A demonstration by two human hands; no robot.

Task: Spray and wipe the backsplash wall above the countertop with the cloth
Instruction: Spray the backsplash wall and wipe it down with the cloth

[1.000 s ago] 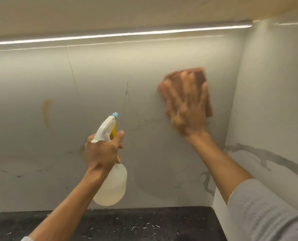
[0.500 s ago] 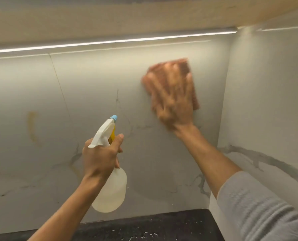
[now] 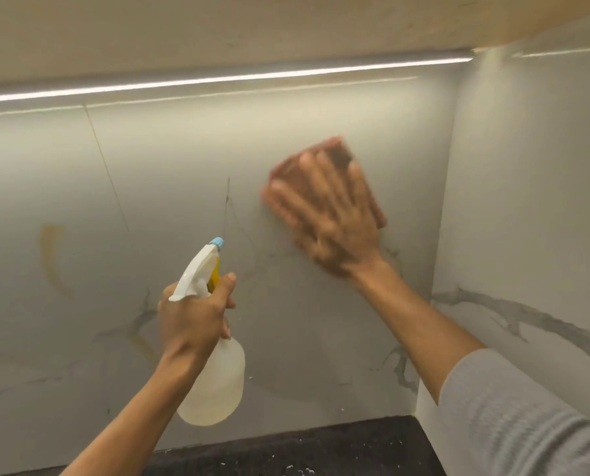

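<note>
Head view.

- Backsplash wall (image 3: pixel 149 187): pale grey stone look with thin dark veins, lit from above. A curved yellow-brown stain (image 3: pixel 49 249) sits at 9 o'clock, and a second faint one lies near the bottle.
- Side wall (image 3: pixel 527 201): the same pale finish. It meets the backsplash in a corner at 3 o'clock and carries a heavier grey vein (image 3: pixel 493 310).
- Light strip (image 3: pixel 218 79): a bright line under the cabinet underside (image 3: pixel 218 29), running across 12 o'clock.
- Bench (image 3: pixel 321 448): dark and speckled, with white flecks, showing at 6 o'clock below the wall.
- Cloth (image 3: pixel 335 147): reddish-brown and blurred, lying flat against the backsplash at 1 o'clock, near the corner.
- Right grip (image 3: pixel 331 221): wide, the fingers spread and straight, pressing the cloth to the wall. A grey sleeve (image 3: pixel 527 424) covers the forearm at 4 o'clock.
- Spray bottle (image 3: pixel 218 389): a translucent body with a white head, yellow trigger and blue nozzle, at 7 o'clock. It is off the bench, with the nozzle aimed at the wall.
- Left grip (image 3: pixel 194 321): wrapped round the bottle's neck, with one finger lying along the trigger.
</note>
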